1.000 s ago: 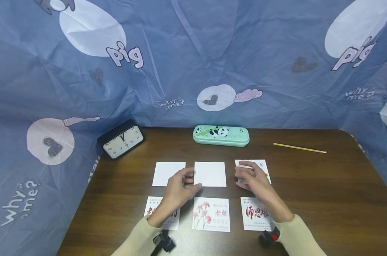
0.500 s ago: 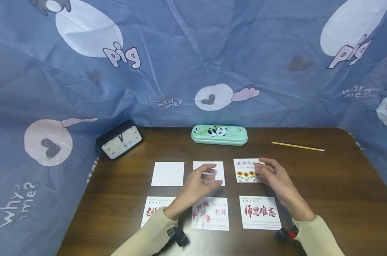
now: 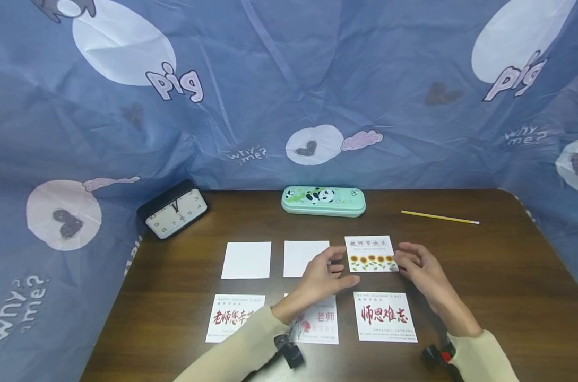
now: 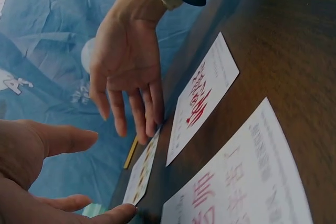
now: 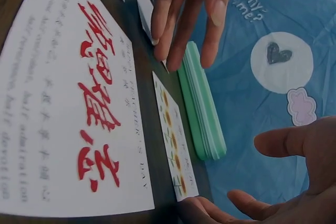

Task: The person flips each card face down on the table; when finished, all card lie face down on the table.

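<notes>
A sunflower card (image 3: 370, 253) lies face up at the right end of the back row, flat on the brown table (image 3: 484, 276). My left hand (image 3: 336, 265) hovers at its left edge with fingers relaxed and spread, holding nothing. My right hand (image 3: 403, 262) sits at its right edge, and in the left wrist view its straight fingertips (image 4: 149, 127) touch the table beside the sunflower card (image 4: 142, 174). Two blank white cards (image 3: 246, 260) (image 3: 305, 258) lie to the left. The front row holds a red-lettered card (image 3: 233, 317), a carnation card (image 3: 324, 323) partly under my left forearm, and a red calligraphy card (image 3: 384, 316).
A green panda pencil case (image 3: 323, 200) lies at the back centre. A black clock (image 3: 173, 212) leans at the back left and a yellow pencil (image 3: 439, 218) lies at the back right. Blue printed cloth (image 3: 289, 90) walls in the table on three sides.
My left hand moved right, from between the blank cards to the sunflower card's left edge. My right hand slid off the sunflower card to its right edge, uncovering its face.
</notes>
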A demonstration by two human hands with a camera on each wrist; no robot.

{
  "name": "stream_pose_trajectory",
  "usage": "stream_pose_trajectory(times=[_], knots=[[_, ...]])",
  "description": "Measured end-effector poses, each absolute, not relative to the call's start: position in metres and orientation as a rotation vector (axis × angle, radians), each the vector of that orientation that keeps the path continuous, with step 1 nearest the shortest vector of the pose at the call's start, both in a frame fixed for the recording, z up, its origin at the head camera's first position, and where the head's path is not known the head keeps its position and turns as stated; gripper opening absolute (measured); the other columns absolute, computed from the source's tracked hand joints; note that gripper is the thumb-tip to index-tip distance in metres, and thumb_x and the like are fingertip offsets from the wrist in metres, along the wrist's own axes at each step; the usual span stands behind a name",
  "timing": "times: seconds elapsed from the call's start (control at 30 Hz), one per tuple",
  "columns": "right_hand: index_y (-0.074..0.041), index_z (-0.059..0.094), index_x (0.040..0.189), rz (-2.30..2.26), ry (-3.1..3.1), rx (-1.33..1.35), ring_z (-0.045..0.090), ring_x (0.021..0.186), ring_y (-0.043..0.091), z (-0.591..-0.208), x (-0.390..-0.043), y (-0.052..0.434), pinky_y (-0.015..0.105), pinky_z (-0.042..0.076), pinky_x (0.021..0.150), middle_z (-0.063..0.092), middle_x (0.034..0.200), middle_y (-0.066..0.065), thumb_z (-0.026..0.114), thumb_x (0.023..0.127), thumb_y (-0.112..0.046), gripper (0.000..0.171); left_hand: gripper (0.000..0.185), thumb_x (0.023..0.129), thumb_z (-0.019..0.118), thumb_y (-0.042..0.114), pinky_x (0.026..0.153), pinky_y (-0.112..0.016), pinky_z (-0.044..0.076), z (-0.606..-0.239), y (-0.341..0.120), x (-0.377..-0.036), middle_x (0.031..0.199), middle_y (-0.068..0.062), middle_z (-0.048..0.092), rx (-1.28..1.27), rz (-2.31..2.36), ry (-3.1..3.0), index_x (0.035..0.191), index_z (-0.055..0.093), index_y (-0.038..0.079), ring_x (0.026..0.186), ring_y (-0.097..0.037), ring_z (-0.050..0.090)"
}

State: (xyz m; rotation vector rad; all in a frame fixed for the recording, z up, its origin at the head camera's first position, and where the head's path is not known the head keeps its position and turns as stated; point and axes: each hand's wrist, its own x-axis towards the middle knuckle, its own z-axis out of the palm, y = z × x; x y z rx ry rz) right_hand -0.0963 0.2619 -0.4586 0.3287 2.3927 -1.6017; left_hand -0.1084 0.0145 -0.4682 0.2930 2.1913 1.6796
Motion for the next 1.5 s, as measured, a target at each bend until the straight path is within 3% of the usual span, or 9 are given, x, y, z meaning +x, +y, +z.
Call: stream_pose_trajectory(times=[0.33, 0.83, 0.97, 1.1, 1.27, 1.4, 1.5], knots=[[0.003, 0.027, 0.159, -1.619, 2.389, 0.378, 0.050, 0.144, 0.042, -0.460, -0.092, 0.263, 0.045, 0.048, 0.117, 0.044, 0.157, 0.032, 0.052, 0.109, -0.026, 0.063, 0.075, 0.088, 0.082, 0.019, 0.105, -0.038, 0.058, -0.471, 0.031, -0.106, 0.152, -0.026, 0.051, 0.249, 1.687, 2.189, 0.153, 0.047, 0.005, 0.133, -0.040, 0.062], [0.002, 0.027, 0.160, -1.652, 2.348, 0.403, 0.052, 0.142, 0.042, -0.462, -0.092, 0.261, 0.044, 0.049, 0.116, 0.046, 0.157, 0.031, 0.050, 0.110, -0.027, 0.062, 0.078, 0.085, 0.084, 0.019, 0.101, -0.040, 0.060, -0.470, 0.033, -0.103, 0.150, -0.024, 0.054, 0.204, 1.668, 2.194, 0.153, 0.048, 0.008, 0.130, -0.040, 0.063], [0.003, 0.029, 0.159, -1.662, 2.337, 0.423, 0.057, 0.135, 0.037, -0.465, -0.095, 0.264, 0.030, 0.056, 0.103, 0.048, 0.155, 0.031, 0.051, 0.109, -0.027, 0.062, 0.076, 0.086, 0.083, 0.020, 0.099, -0.040, 0.061, -0.469, 0.033, -0.102, 0.148, -0.024, 0.055, 0.215, 1.659, 2.220, 0.153, 0.049, 0.008, 0.129, -0.039, 0.064], [0.004, 0.032, 0.158, -1.705, 2.315, 0.479, 0.063, 0.118, 0.018, -0.468, -0.099, 0.267, 0.019, 0.058, 0.090, 0.050, 0.151, 0.030, 0.052, 0.109, -0.025, 0.061, 0.070, 0.091, 0.078, 0.024, 0.098, -0.040, 0.061, -0.468, 0.033, -0.102, 0.148, -0.025, 0.056, 0.234, 1.643, 2.247, 0.152, 0.049, 0.007, 0.126, -0.039, 0.067], [0.005, 0.034, 0.156, -1.760, 2.285, 0.516, 0.063, 0.098, -0.001, -0.469, -0.101, 0.271, 0.018, 0.059, 0.087, 0.061, 0.135, 0.017, 0.049, 0.109, -0.022, 0.056, 0.066, 0.094, 0.074, 0.027, 0.094, -0.037, 0.062, -0.465, 0.032, -0.102, 0.145, -0.025, 0.059, 0.234, 1.610, 2.272, 0.151, 0.049, 0.006, 0.121, -0.036, 0.069], [0.006, 0.039, 0.154, -1.820, 2.244, 0.477, 0.065, 0.089, -0.001, -0.467, -0.102, 0.273, 0.019, 0.061, 0.084, 0.066, 0.108, -0.004, 0.047, 0.110, -0.019, 0.051, 0.066, 0.096, 0.072, 0.030, 0.088, -0.033, 0.062, -0.464, 0.032, -0.104, 0.137, -0.023, 0.063, 0.241, 1.552, 2.307, 0.151, 0.048, 0.003, 0.113, -0.031, 0.072], [0.008, 0.039, 0.152, -1.858, 2.190, 0.432, 0.064, 0.085, 0.001, -0.464, -0.103, 0.272, 0.020, 0.061, 0.079, 0.062, 0.099, -0.010, 0.044, 0.111, -0.020, 0.049, 0.067, 0.098, 0.069, 0.034, 0.086, -0.032, 0.062, -0.463, 0.031, -0.104, 0.134, -0.022, 0.064, 0.247, 1.511, 2.322, 0.152, 0.047, 0.002, 0.109, -0.028, 0.072]])
